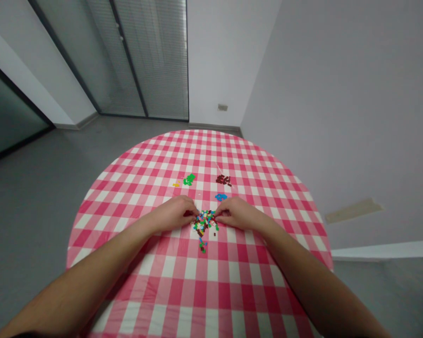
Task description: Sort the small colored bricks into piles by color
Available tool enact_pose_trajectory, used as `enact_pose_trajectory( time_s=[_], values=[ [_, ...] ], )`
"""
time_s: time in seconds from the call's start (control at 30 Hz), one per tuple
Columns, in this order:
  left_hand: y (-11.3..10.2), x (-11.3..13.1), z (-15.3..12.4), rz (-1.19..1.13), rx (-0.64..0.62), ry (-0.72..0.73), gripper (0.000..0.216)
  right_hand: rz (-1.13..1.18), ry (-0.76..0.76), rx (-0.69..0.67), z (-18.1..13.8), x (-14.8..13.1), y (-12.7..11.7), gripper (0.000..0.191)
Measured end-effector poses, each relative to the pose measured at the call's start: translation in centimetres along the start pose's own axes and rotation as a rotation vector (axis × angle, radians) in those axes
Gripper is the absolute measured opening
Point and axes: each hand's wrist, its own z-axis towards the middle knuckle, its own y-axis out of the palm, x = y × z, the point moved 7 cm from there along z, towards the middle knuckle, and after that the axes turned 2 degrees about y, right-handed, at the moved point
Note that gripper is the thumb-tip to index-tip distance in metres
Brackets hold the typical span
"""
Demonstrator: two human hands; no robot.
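A mixed pile of small colourful pieces [205, 220], perhaps toy bricks, lies between my hands on the checked tablecloth [197, 295]. My left hand [174, 213] rests at the pile's left edge, its fingertips drawn together among the pieces. Opposite it, my right hand [240, 213] has thumb and fingers pinched at the right edge. Anything in either pinch is too small to make out. Just beyond my right hand sits a blue group of pieces [221, 197]. Farther back are a green group [189, 179], a few yellow pieces [176, 184] and a dark brown group [223, 180].
A few stray pieces [202, 246] trail from the pile toward me. The round table ends in a curved edge at the back and sides. Behind it stand a glass partition with blinds [155, 61] and a pale wall [338, 117] at the right.
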Motion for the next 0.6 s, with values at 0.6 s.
enact_pose_trajectory(
  time_s=[0.6],
  values=[
    [0.0,-0.8,0.0,0.011,-0.006,-0.063,0.013,-0.070,0.038,0.050,-0.7,-0.2,-1.3,0.015]
  ],
)
